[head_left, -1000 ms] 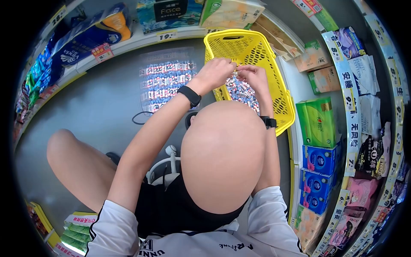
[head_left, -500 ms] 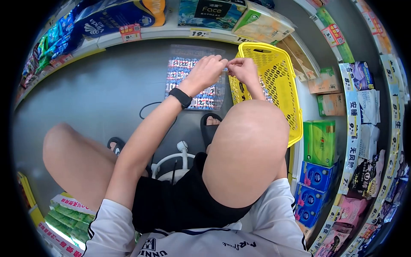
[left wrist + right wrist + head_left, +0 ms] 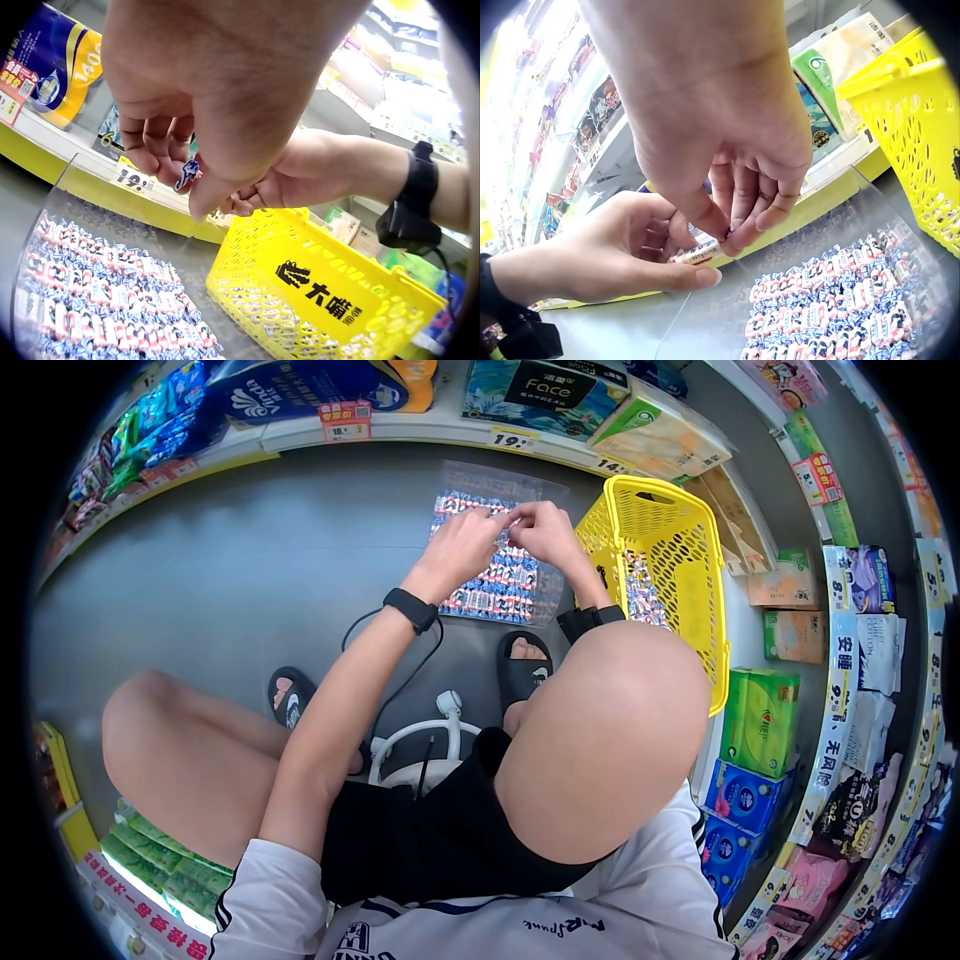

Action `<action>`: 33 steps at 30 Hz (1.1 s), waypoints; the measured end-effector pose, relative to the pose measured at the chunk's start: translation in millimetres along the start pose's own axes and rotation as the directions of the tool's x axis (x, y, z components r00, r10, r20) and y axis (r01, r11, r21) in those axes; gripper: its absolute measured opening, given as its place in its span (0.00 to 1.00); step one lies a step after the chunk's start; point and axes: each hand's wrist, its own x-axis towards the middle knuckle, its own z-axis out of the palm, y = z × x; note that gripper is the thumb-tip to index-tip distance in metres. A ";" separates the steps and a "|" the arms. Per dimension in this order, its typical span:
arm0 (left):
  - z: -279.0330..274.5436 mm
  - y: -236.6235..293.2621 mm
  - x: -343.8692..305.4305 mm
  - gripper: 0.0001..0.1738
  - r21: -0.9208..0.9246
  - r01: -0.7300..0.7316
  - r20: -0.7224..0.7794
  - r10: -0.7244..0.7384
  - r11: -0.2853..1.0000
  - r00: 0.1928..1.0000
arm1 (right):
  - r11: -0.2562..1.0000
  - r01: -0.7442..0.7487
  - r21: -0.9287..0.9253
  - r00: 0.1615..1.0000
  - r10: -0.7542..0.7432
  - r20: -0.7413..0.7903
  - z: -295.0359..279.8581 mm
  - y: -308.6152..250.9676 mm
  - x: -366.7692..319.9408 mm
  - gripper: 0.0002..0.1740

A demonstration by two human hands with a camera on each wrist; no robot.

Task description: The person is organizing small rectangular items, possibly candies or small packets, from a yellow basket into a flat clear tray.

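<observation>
A wrapped candy (image 3: 703, 252) is between both hands, with white, red and blue on its wrapper. My left hand (image 3: 466, 546) holds it with thumb and fingers; in the left wrist view, a twisted end of the candy (image 3: 187, 174) shows by the fingertips. My right hand (image 3: 546, 538) pinches its other end, as the right wrist view shows. Both hands are over a clear plastic container (image 3: 552, 582) on the floor, holding rows of similar wrapped candies (image 3: 112, 292). To the right stands a yellow basket (image 3: 716, 610) with loose wrapped candies (image 3: 642, 588) inside.
Shelves with tissue packs (image 3: 760, 720) and price labels run along the right. More paper packs (image 3: 545, 400) line the shelf at the back. A white-framed stool (image 3: 450, 705) and a dark cord (image 3: 436, 650) are near the feet. The person's raised knee (image 3: 610, 690) is close to the basket.
Both hands have moved from over the yellow basket, leftward to over the clear container, fingertips staying together. The head view has shifted, so the basket now appears farther right.
</observation>
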 end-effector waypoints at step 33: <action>-10.2 -20.2 -26.4 0.20 0.072 0.127 -0.008 -0.127 0.989 0.992 | 0.991 0.132 0.010 0.980 -0.132 0.150 34.7 -18.9 11.5 0.12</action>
